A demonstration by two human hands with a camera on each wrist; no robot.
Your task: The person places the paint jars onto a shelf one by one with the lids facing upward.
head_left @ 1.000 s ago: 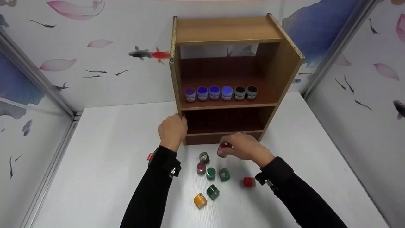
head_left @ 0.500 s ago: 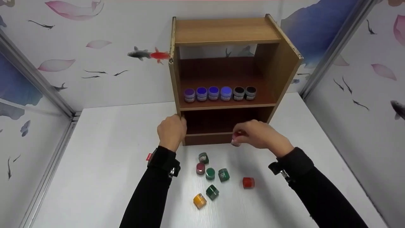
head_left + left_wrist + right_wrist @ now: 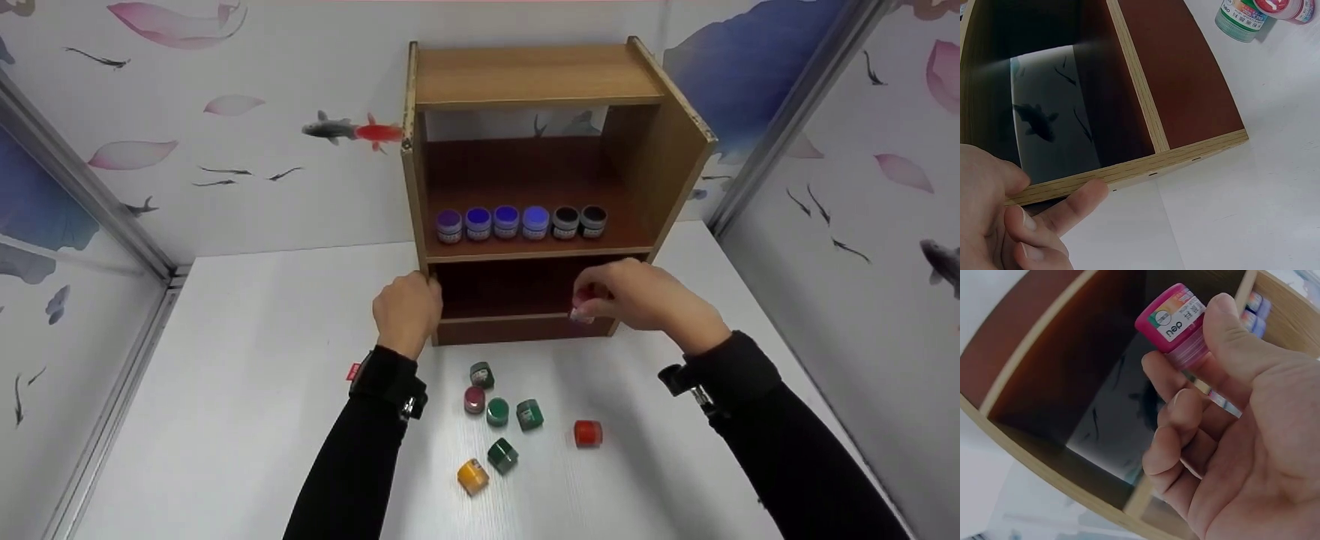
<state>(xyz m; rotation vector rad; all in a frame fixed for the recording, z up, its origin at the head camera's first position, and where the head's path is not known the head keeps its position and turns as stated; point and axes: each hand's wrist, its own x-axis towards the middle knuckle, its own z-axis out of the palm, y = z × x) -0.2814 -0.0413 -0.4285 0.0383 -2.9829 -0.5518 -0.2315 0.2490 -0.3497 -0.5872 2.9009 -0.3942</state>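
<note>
Head view: my right hand is pinching a pink jar before the shelf; my left hand is gripping its side edge.

Printed walls on three sides of the table
Grey fish touching red fish (prints, both); pink petals; metal rails along both corners.

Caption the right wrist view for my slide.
The right hand pinches a pink jar in front of a wooden shelf unit.
</note>
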